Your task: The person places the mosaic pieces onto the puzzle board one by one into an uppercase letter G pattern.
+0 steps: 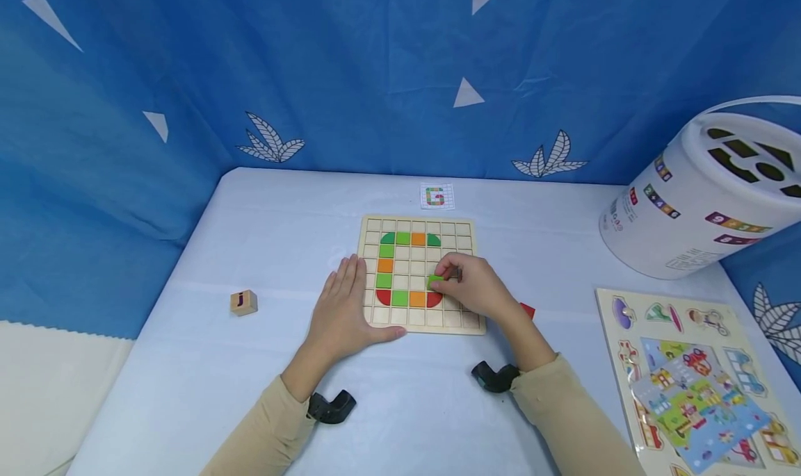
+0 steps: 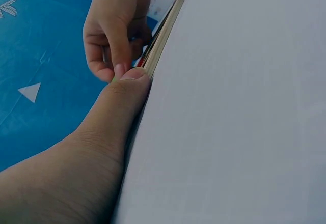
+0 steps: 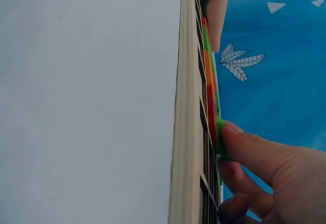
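Observation:
A wooden grid board (image 1: pixel 453 316) lies on the table with green, orange and red tiles forming most of a ring. My right hand (image 1: pixel 475 285) pinches a light green square tile (image 1: pixel 435 279) between thumb and fingers, just above the red corner tile (image 1: pixel 434 299) at the ring's lower right. In the right wrist view the green tile (image 3: pixel 220 137) appears tilted at the fingertips. My left hand (image 1: pixel 344 316) rests flat along the board's left edge, fingers straight, thumb at the near edge. The left wrist view shows that thumb (image 2: pixel 122 89) against the board's side.
A small pattern card (image 1: pixel 437 197) lies behind the board. A lettered wooden cube (image 1: pixel 243 302) sits at left. A red piece (image 1: pixel 528 310) lies partly behind the right forearm. At right stand a white bucket (image 1: pixel 682 205) and a picture puzzle board (image 1: pixel 613 344) with cards on it.

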Demonstrator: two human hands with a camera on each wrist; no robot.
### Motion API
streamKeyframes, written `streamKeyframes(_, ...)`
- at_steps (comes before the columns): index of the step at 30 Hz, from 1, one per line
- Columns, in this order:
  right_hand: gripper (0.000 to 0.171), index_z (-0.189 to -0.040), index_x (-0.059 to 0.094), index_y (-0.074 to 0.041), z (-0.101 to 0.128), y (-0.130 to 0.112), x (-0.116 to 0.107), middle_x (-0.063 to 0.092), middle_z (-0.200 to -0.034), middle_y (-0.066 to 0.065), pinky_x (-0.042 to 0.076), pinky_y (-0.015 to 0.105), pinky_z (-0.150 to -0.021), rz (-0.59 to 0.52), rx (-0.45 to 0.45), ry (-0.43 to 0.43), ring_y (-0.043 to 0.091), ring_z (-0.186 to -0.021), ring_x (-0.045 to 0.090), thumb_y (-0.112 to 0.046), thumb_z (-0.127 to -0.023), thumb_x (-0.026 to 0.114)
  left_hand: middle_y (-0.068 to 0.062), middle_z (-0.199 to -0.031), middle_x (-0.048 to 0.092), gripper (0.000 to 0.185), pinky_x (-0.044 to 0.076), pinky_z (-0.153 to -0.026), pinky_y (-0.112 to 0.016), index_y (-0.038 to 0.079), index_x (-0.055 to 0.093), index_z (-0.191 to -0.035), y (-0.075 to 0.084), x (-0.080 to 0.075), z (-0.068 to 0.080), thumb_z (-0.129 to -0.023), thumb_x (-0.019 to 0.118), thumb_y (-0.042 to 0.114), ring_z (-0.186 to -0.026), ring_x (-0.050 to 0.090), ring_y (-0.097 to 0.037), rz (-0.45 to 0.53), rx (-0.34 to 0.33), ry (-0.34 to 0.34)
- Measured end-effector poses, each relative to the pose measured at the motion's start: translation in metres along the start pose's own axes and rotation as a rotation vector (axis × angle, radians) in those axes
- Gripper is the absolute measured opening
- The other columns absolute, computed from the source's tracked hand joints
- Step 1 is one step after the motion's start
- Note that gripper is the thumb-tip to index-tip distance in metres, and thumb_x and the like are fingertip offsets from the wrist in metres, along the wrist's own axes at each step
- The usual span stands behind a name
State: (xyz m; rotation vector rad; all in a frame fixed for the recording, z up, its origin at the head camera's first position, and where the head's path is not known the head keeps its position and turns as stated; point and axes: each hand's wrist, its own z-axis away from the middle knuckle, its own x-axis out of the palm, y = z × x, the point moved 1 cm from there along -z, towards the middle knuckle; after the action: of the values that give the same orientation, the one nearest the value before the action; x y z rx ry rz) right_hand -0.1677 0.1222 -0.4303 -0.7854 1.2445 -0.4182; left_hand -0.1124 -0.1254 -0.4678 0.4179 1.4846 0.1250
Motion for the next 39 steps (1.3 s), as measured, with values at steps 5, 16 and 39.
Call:
streamKeyframes(5,0.013,-0.092,0.071,-0.022,0.001,-0.003,0.0,0.063,-0.092,-0.003,0.049,0.031,-0.075,0.054,-0.017,0.0,0.018,-0.086,0.056,-0.024,-0.084,0.08,-0.011,-0.169,0.004,0.139,0.01,-0.127,-0.047,0.005,0.006,-0.159,0.0,0.0,0.0,-0.063,0.054,0.094,-0.157,0.002,-0.028,0.006,-0.001,0.002)
streamKeyframes(16,0.021,-0.113,0.074,-0.02,0.019,-0.006,-0.015,0.065,-0.105,-0.005,0.048,0.031,-0.075,0.15,-0.018,-0.023,0.016,-0.088,0.056,-0.021,-0.092,0.071,-0.011,-0.169,0.003,0.139,0.01,-0.127,-0.047,0.005,0.006,-0.159,0.001,0.0,0.0,-0.063,0.056,0.092,-0.157,0.002,-0.028,0.012,-0.003,-0.001)
streamKeyframes(39,0.033,-0.108,0.072,-0.012,0.075,0.049,-0.077,0.066,-0.097,0.006,0.054,0.04,-0.077,0.304,0.163,-0.023,0.022,-0.089,0.057,-0.022,-0.079,0.084,-0.012,-0.168,0.004,0.139,0.011,-0.126,-0.048,0.005,0.007,-0.159,0.0,0.0,0.0,-0.064,0.055,0.093,-0.157,0.002,-0.029,0.014,0.005,0.006)
